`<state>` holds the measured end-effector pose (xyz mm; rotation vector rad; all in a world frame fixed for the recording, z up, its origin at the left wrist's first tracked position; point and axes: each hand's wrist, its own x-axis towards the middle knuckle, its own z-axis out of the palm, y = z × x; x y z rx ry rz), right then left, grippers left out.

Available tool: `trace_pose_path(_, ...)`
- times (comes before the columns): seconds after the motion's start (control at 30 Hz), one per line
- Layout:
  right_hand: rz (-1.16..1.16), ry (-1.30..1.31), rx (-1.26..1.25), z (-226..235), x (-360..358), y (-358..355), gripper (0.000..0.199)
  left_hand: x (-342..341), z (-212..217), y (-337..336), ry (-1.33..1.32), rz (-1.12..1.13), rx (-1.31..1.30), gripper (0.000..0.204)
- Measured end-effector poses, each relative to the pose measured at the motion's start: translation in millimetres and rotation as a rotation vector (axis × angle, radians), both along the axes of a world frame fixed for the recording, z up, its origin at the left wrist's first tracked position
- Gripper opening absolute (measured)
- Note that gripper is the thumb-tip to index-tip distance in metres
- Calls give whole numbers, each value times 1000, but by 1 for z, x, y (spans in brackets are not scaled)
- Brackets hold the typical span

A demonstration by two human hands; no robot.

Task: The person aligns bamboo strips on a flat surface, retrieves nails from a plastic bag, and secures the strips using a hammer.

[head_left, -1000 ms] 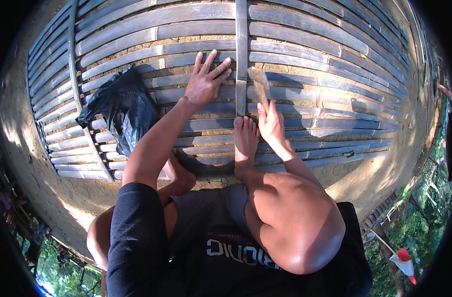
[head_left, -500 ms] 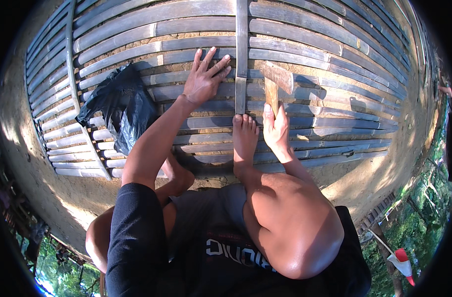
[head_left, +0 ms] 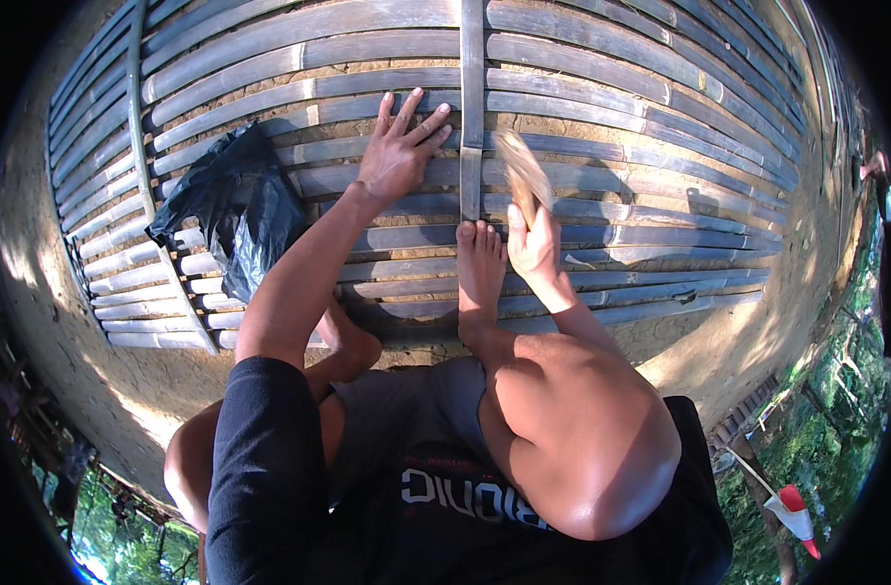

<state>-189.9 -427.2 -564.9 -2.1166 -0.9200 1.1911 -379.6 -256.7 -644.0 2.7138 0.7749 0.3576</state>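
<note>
The right hand (head_left: 535, 246) wraps its fingers round a wooden-handled hatchet (head_left: 525, 170), blurred, its long axis running far and slightly left from them, right of the bamboo crosspiece (head_left: 472, 97), while the left hand (head_left: 395, 162), farther from it, spreads wide fingers over bamboo slats (head_left: 297, 57)

Since half a second ago, we turn the tan, wooden-handled, hatchet-like tool (head_left: 527, 177) in our bare right hand (head_left: 536, 244): its broad, flat head (head_left: 520, 159), broadside then, now shows narrow and blurred, reaching from the hand toward eleven o'clock.
</note>
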Motion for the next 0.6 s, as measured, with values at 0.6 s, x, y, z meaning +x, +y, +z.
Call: trace_pose_path(0.6,106,-64,33,-4,24,-27,52,-1,6,-3,-26,38,-50,44)
